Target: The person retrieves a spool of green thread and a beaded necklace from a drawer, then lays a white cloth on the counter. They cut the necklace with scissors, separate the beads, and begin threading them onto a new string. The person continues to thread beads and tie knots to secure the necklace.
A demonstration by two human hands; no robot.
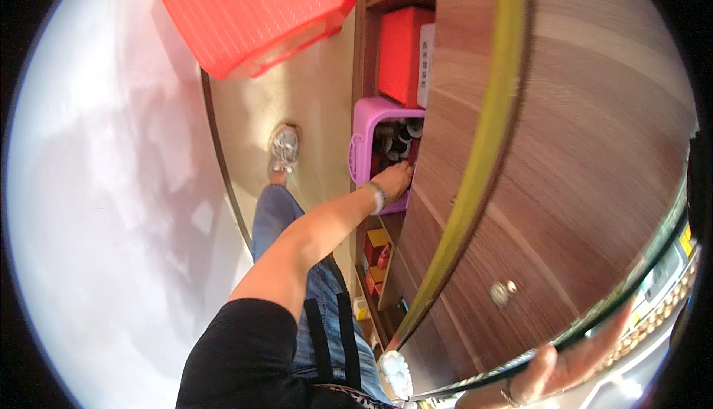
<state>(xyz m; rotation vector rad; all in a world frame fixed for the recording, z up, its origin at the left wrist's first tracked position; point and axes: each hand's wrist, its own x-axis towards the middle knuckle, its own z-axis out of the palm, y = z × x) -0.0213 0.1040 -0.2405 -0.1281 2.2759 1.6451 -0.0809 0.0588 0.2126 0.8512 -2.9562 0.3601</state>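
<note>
My left hand reaches over the near part of a purple plastic basket on a wooden shelf. Its fingers look bent and closed, with the tips down inside, so anything they hold is hidden. Several dark and grey items lie in the basket, too small to make out. At the lower right, my right hand lies along the edge of the countertop, thumb apart from the outstretched fingers. It appears to hold nothing, though part of it is cut off by the rim of the picture.
A red plastic stool stands ahead on the left. Red boxes fill the shelf beyond the basket, and small red-and-yellow packages sit nearer. The wooden counter with a yellow edge strip overhangs the shelf. A white wall bounds the left.
</note>
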